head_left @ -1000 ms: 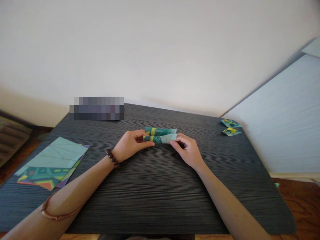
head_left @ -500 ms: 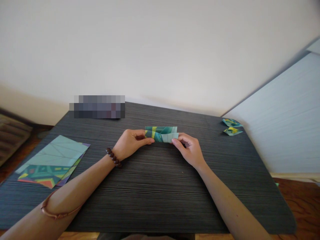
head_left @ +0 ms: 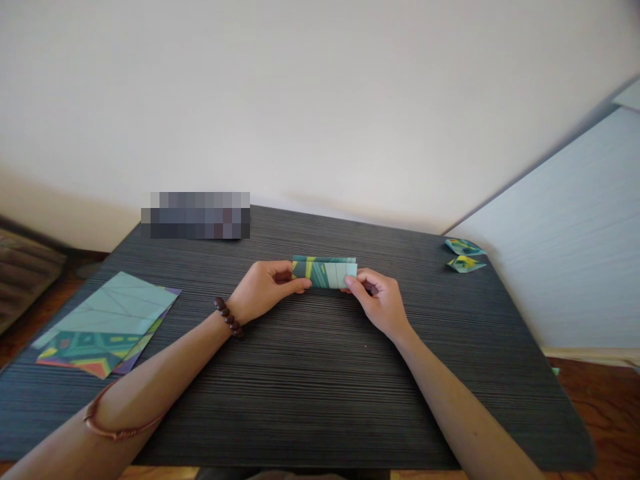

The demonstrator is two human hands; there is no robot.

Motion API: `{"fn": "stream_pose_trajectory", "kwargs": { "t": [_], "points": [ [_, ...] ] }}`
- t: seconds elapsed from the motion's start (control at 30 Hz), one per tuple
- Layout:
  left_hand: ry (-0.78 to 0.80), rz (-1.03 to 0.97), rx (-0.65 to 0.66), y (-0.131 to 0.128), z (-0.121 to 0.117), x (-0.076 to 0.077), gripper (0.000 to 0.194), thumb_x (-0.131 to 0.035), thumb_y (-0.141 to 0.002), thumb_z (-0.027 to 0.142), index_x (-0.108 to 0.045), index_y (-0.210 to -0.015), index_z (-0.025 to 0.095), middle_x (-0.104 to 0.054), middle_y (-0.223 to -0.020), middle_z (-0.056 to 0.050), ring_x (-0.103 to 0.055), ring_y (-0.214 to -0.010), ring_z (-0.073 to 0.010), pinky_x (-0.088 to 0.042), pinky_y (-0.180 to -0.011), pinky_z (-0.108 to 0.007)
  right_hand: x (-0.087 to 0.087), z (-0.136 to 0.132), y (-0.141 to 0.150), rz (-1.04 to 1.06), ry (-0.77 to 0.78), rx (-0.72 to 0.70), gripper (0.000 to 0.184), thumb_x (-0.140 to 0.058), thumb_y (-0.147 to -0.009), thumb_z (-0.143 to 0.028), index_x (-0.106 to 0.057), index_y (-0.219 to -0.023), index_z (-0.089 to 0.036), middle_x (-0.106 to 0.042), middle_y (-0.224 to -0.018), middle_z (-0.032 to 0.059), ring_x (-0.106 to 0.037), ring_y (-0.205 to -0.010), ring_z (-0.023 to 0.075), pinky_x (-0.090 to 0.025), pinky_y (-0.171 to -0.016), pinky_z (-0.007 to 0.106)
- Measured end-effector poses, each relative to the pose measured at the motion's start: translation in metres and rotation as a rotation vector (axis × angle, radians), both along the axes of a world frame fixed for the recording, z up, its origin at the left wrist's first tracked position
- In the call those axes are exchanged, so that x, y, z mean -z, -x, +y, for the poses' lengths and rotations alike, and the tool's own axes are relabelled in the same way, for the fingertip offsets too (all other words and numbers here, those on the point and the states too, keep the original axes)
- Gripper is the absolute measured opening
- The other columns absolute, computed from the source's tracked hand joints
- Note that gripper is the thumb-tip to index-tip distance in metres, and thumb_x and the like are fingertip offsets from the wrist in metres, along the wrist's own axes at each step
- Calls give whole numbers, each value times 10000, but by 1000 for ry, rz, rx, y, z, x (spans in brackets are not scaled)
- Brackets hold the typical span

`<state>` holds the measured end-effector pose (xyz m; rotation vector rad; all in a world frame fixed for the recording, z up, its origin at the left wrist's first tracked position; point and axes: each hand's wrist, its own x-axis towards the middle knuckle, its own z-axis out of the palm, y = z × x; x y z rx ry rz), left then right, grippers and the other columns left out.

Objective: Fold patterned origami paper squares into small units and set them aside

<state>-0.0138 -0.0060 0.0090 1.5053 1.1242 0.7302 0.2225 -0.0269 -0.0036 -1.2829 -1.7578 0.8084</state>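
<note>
Between my two hands is a small folded sheet of patterned paper [head_left: 327, 274], green, yellow and pale blue, held above the middle of the dark table. Its front flap faces me, and a strip of the back layer shows just over the top edge. My left hand [head_left: 267, 287] pinches the left end, thumb in front and fingers behind. At the other end my right hand [head_left: 377, 297] grips the paper the same way, its thumb on the lower right corner. The fingertips behind the paper are hidden.
Flat patterned sheets [head_left: 113, 313] lie overlapping on the left of the dark table [head_left: 300, 400]. Two folded paper pieces [head_left: 466, 265] rest near the far right corner. A blurred-out object [head_left: 197, 217] stands at the back left. A pale panel [head_left: 565, 233] borders the right side.
The paper's front flap has come up, so the gap between its layers has narrowed and less of the back layer shows. Both hands keep their hold in nearly the same place.
</note>
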Motion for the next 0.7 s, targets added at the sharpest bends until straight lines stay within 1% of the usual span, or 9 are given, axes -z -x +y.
{"fn": "stream_pose_trajectory", "kwargs": {
  "t": [0.2, 0.37, 0.57, 0.7],
  "points": [
    [-12, 22, 36, 1, 0, 1, 302, -650, -740, 404, -672, -923, 164, -704, -839, -26, -655, -796, -180, -528, -773, -294, -1, 1, 0, 10, 15, 0, 266, -545, -843, -387, -602, -673, -190, -673, -726, 32, -631, -652, 158, -505, -628, 274],
    [-40, 42, 45, 0, 0, 3, 321, -626, -760, 417, -663, -930, 148, -693, -901, -44, -642, -809, -182, -524, -758, -292, 1, 1, 0, 8, 14, 2, 260, -545, -844, -382, -603, -678, -191, -674, -727, 34, -632, -655, 160, -508, -629, 277],
    [-79, 97, 50, -1, -2, -1, 310, -607, -774, 431, -662, -873, 143, -683, -814, -37, -632, -759, -170, -512, -720, -276, 1, 0, 0, 17, 13, 11, 246, -545, -846, -373, -600, -689, -191, -671, -732, 34, -637, -665, 163, -515, -638, 280],
    [-99, 81, 36, 0, -1, 1, 288, -594, -786, 432, -648, -774, 150, -679, -788, -28, -629, -747, -159, -499, -728, -263, 1, -1, -1, 51, 31, 16, 219, -548, -846, -359, -590, -714, -189, -668, -713, 31, -654, -678, 168, -514, -636, 274]
  ]
}}
